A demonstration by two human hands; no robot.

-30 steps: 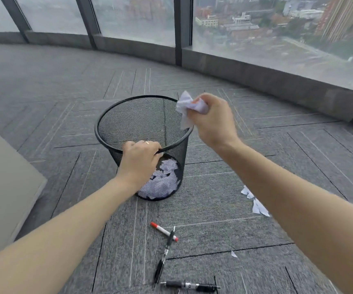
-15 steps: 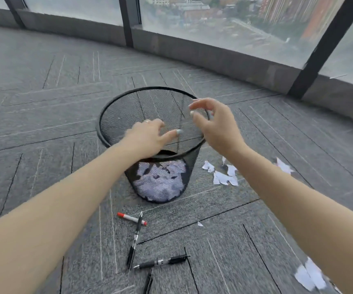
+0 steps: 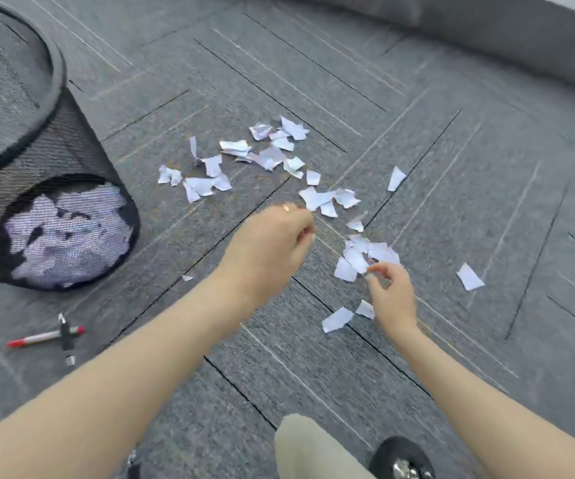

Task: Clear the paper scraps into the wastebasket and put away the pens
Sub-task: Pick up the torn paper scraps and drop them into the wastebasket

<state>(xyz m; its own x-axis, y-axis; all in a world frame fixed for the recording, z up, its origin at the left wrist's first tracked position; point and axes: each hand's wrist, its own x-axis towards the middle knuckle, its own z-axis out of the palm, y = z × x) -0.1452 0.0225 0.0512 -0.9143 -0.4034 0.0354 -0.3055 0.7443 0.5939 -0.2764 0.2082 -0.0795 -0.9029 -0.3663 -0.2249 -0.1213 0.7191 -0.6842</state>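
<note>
Paper scraps (image 3: pixel 358 259) under right hand (image 3: pixel 391 293); writing unreadable

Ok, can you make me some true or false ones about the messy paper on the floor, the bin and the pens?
1. The wastebasket already has paper in it. True.
2. All the paper scraps are picked up. False: many lie on the carpet.
3. The red pen lies near the wastebasket. True.
4. The right hand holds a pen. False: its fingers reach at scraps.
5. The left hand grips the wastebasket rim. False: it hovers over the scraps.
</note>
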